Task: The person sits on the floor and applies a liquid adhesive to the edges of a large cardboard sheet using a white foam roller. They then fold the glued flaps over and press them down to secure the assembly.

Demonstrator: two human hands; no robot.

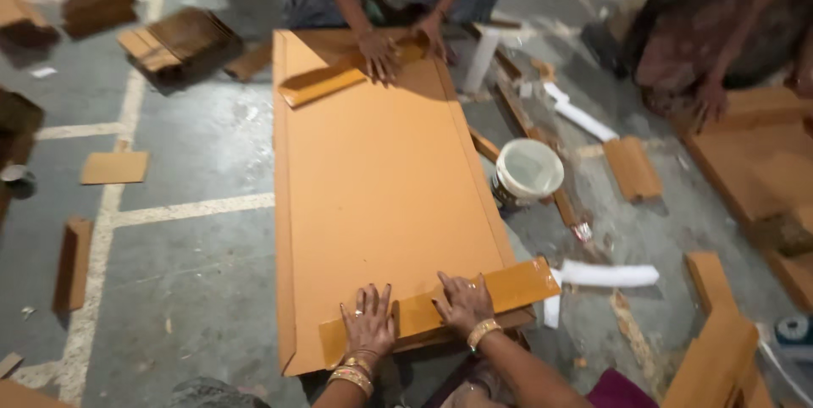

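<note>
A long orange cardboard sheet (373, 179) lies on the grey floor, running away from me. Across its near end lies a glossy orange cardboard strip (508, 287). My left hand (367, 323) presses flat on the strip's left part, fingers spread. My right hand (462, 302) presses flat on the strip's middle. Both wrists wear gold bangles. At the far end another person's two hands (381, 51) press a similar strip (318, 84) onto the sheet.
A white bucket (527, 171) stands right of the sheet. White rolls (610, 274) and cardboard pieces (631, 167) lie about it. Folded cardboard stacks (182, 40) sit at the far left. A second person crouches at the right over another sheet (762, 162).
</note>
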